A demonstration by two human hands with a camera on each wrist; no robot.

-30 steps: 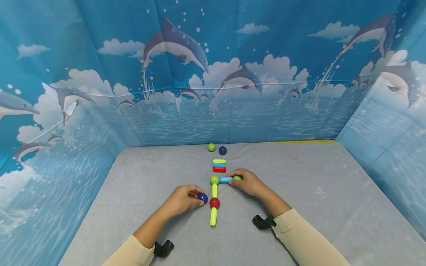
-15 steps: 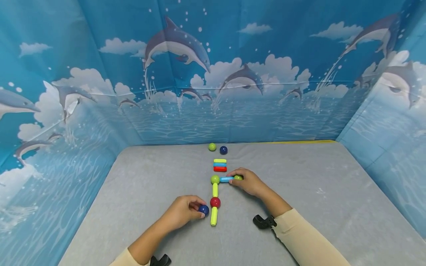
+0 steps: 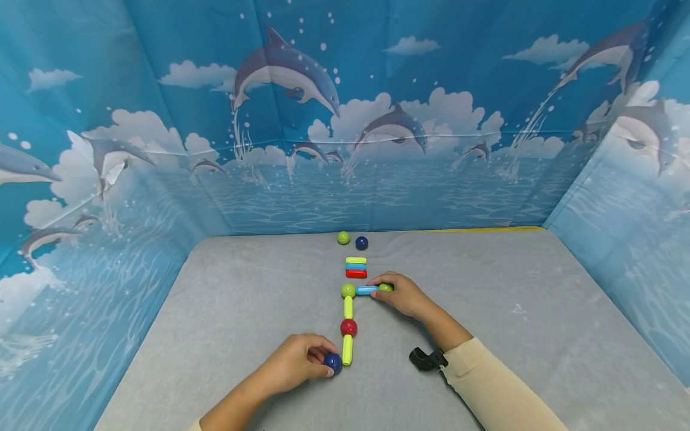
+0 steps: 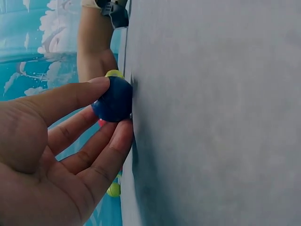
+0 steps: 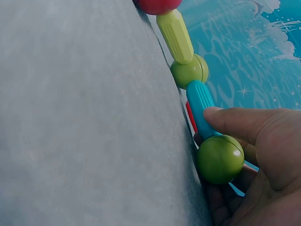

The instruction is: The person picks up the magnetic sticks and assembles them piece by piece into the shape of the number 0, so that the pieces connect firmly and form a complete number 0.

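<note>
My left hand point(image 3: 299, 360) pinches a dark blue ball point(image 4: 114, 101) between thumb and fingers, close to the table, just left of the near end of a yellow-green rod point(image 3: 347, 350). That rod joins a red ball point(image 3: 348, 327), a second yellow-green rod point(image 5: 175, 36) and a green corner ball point(image 5: 190, 71) in a line running away from me. From the corner ball a light blue rod point(image 5: 201, 106) goes right to another green ball point(image 5: 220, 159). My right hand point(image 3: 401, 294) grips the light blue rod by that ball, thumb on the rod; some fingers are hidden behind it.
Beyond the line lie a yellow-green rod point(image 3: 356, 260), a blue rod point(image 3: 356, 267) and a red rod point(image 3: 356, 274), side by side. Farther back sit a green ball point(image 3: 343, 237) and a dark blue ball point(image 3: 362, 243). A dolphin-print curtain point(image 3: 302, 197) borders the grey table point(image 3: 485, 287).
My left hand has moved toward me with the dark blue ball, from beside the red ball to beside the near rod's end. The right hand stays in place on the light blue rod.
</note>
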